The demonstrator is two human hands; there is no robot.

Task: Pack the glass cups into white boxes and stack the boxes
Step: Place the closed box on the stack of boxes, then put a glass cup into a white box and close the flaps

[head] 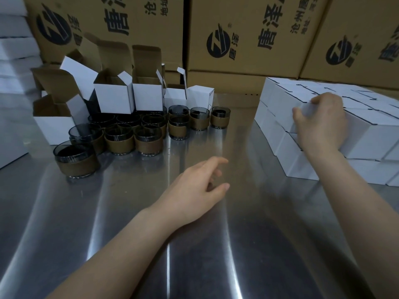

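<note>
We look down on a brushed steel table (151, 244) that fills most of the view and mirrors the light in long streaks. Along its far edge stands a wall of tall brown shipping cartons (237, 39) printed with black logos and Chinese lettering. At the far left corner we see piles of flat white card (13, 50). Against the right edge sits a two-layer block of closed white boxes (377, 134), packed side by side. Toward the far left, open white boxes (114, 98) stand with their brown-lined flaps up. Just in front of them are the smoky glass cups (75, 160) with brown bands, clustered upright on the steel, some stacked. Our right hand (319, 126) curls over the top box (307, 110) at the block's near left corner, with fingers and thumb gripping it. Our left hand (194, 190) lies low over the middle of the table, its fingers loosely spread and holding nothing.
</note>
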